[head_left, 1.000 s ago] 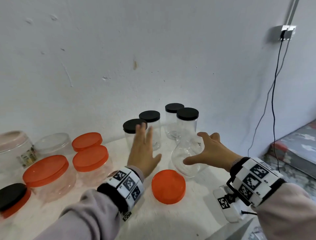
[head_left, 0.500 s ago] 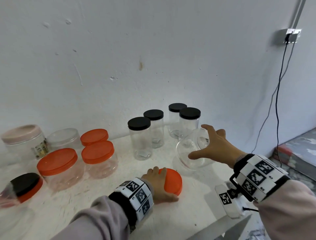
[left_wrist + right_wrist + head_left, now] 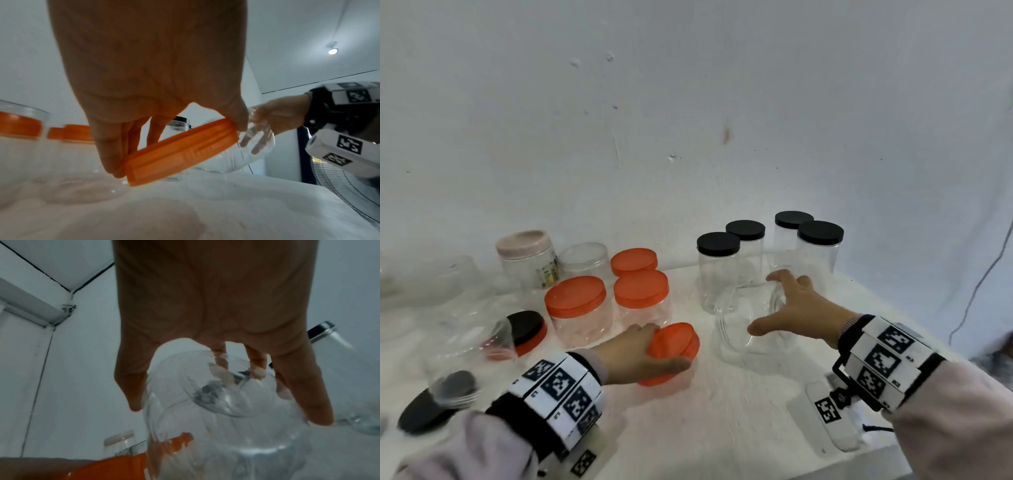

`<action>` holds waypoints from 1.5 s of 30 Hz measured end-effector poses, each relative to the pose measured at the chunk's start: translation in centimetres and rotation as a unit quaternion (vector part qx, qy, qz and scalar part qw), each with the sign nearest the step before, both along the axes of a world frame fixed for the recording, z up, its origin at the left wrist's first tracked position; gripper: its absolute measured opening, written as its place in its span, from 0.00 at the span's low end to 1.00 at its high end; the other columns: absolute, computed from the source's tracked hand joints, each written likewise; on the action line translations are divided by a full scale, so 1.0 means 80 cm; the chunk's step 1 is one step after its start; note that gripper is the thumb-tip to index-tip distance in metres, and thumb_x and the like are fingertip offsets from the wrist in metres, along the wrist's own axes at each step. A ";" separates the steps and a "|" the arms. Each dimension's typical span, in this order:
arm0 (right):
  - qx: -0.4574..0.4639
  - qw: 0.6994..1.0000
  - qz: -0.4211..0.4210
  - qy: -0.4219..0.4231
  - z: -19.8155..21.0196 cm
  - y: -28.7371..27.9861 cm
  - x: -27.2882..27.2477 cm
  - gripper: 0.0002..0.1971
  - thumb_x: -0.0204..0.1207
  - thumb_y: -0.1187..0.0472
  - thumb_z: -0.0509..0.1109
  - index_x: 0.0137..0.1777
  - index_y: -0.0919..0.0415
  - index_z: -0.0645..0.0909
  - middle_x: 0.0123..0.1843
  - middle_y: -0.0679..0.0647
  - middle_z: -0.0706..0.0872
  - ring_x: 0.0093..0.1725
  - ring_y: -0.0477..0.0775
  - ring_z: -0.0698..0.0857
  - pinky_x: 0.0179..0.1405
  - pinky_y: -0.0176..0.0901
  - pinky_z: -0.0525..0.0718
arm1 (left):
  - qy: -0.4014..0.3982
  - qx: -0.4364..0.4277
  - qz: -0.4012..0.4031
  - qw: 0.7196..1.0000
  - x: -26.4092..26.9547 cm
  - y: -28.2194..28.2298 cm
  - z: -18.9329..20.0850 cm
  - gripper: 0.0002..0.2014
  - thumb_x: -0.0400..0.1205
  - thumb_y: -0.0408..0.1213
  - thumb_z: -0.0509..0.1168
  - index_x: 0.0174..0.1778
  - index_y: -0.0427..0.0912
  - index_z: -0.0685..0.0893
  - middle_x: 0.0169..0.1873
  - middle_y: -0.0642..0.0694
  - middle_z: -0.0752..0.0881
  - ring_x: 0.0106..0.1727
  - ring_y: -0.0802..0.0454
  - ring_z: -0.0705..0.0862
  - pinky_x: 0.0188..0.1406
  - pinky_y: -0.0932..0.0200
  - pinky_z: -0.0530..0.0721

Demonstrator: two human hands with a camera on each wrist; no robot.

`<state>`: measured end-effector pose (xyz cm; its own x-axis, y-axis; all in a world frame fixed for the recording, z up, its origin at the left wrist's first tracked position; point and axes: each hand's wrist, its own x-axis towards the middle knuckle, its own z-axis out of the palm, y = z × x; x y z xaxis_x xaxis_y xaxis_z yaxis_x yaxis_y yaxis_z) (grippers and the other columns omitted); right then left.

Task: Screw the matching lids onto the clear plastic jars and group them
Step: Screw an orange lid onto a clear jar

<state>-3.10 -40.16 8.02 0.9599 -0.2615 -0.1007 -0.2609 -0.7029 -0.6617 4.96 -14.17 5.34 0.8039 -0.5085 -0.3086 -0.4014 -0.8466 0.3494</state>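
My left hand (image 3: 654,349) grips an orange lid (image 3: 676,346) by its rim, tilted and lifted just off the white table (image 3: 722,428); in the left wrist view the orange lid (image 3: 183,152) sits between thumb and fingers. My right hand (image 3: 787,308) holds an open clear jar (image 3: 743,322) from above, tipped on its side toward the lid. The clear jar (image 3: 222,410) fills the right wrist view under my spread fingers (image 3: 314,395). Lid and jar are apart.
Several black-lidded tall jars (image 3: 818,253) stand at the back right, three orange-lidded jars (image 3: 575,308) at the back left. Loose clear jars, a beige-lidded jar (image 3: 527,257) and black lids (image 3: 424,411) lie at the left. A white tagged device (image 3: 828,418) rests by the front right edge.
My left hand came down from the black-lidded jars, took hold of the orange lid and raised it off the table. My right hand has tilted the clear jar and drawn it nearer.
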 end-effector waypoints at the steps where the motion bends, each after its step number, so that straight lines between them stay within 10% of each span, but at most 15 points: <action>1: -0.004 1.000 0.017 0.002 -0.001 0.010 0.005 0.48 0.57 0.44 0.83 0.75 0.45 0.59 0.63 0.49 0.62 0.52 0.45 0.75 0.43 0.37 0.78 | -0.002 -0.021 0.011 1.000 0.001 0.015 0.002 0.47 0.68 0.74 0.61 0.78 0.46 0.66 0.68 0.47 0.77 0.64 0.49 0.79 0.65 0.50 0.79; 8: -0.010 0.997 0.079 0.002 -0.008 0.081 0.036 0.37 0.59 0.39 0.80 0.62 0.55 0.69 0.53 0.46 0.76 0.48 0.41 0.76 0.39 0.37 0.74 | -0.027 -0.113 0.094 0.989 -0.004 0.096 0.019 0.40 0.65 0.76 0.50 0.64 0.52 0.76 0.52 0.59 0.82 0.50 0.66 0.80 0.46 0.70 0.77; 12: -0.003 0.991 0.128 0.048 -0.013 0.121 0.055 0.46 0.53 0.38 0.82 0.69 0.54 0.68 0.58 0.48 0.75 0.57 0.48 0.78 0.57 0.46 0.81 | -0.059 -0.149 0.149 0.976 -0.011 0.129 0.029 0.31 0.65 0.75 0.48 0.57 0.62 0.70 0.44 0.69 0.76 0.43 0.75 0.73 0.34 0.77 0.66; 21: 0.038 0.979 0.196 0.041 -0.028 0.196 0.086 0.39 0.55 0.39 0.81 0.64 0.55 0.73 0.54 0.45 0.77 0.52 0.44 0.77 0.45 0.37 0.75 | -0.101 -0.243 0.204 0.943 -0.023 0.175 0.029 0.31 0.68 0.75 0.58 0.57 0.56 0.79 0.57 0.48 0.82 0.55 0.55 0.82 0.55 0.58 0.82; 27: 0.046 0.969 0.229 0.077 -0.050 0.215 0.095 0.43 0.58 0.45 0.84 0.69 0.56 0.66 0.59 0.48 0.74 0.60 0.50 0.77 0.63 0.47 0.80 | -0.110 -0.280 0.196 0.933 -0.028 0.174 0.028 0.24 0.68 0.71 0.62 0.51 0.60 0.79 0.50 0.55 0.84 0.51 0.61 0.83 0.46 0.66 0.81; 34: 0.059 0.958 0.268 0.088 -0.066 0.212 0.094 0.50 0.57 0.45 0.84 0.76 0.55 0.59 0.66 0.50 0.70 0.67 0.51 0.74 0.64 0.45 0.79 | -0.091 -0.289 0.186 0.935 -0.029 0.164 0.018 0.44 0.56 0.80 0.64 0.65 0.60 0.71 0.52 0.68 0.77 0.50 0.71 0.78 0.37 0.77 0.75; 38: 0.062 0.949 0.290 0.102 -0.071 0.199 0.091 0.47 0.58 0.53 0.86 0.72 0.53 0.60 0.65 0.46 0.75 0.67 0.49 0.75 0.60 0.40 0.80 | -0.081 -0.277 0.179 0.941 -0.028 0.154 0.012 0.61 0.49 0.85 0.59 0.76 0.53 0.67 0.60 0.61 0.76 0.58 0.64 0.78 0.52 0.68 0.79; 42: 0.068 0.945 0.302 0.104 -0.077 0.192 0.090 0.55 0.56 0.54 0.87 0.77 0.53 0.55 0.70 0.47 0.75 0.71 0.52 0.74 0.71 0.51 0.76 | -0.076 -0.285 0.146 0.944 -0.036 0.132 0.012 0.45 0.53 0.83 0.59 0.64 0.64 0.70 0.51 0.71 0.73 0.47 0.82 0.77 0.37 0.83 0.75; 45: 0.067 0.943 0.304 0.114 -0.079 0.187 0.090 0.56 0.56 0.53 0.87 0.79 0.52 0.53 0.73 0.46 0.74 0.71 0.52 0.73 0.73 0.51 0.74 | -0.083 -0.224 0.138 0.961 -0.036 0.121 0.006 0.51 0.61 0.73 0.64 0.78 0.51 0.64 0.67 0.60 0.71 0.61 0.69 0.74 0.58 0.73 0.72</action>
<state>4.11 -25.21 1.72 0.8778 0.3611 -0.3147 0.0183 -0.6818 -0.7313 2.09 -4.45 5.83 0.9466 -0.3205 0.0346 -0.2640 -0.7090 0.6540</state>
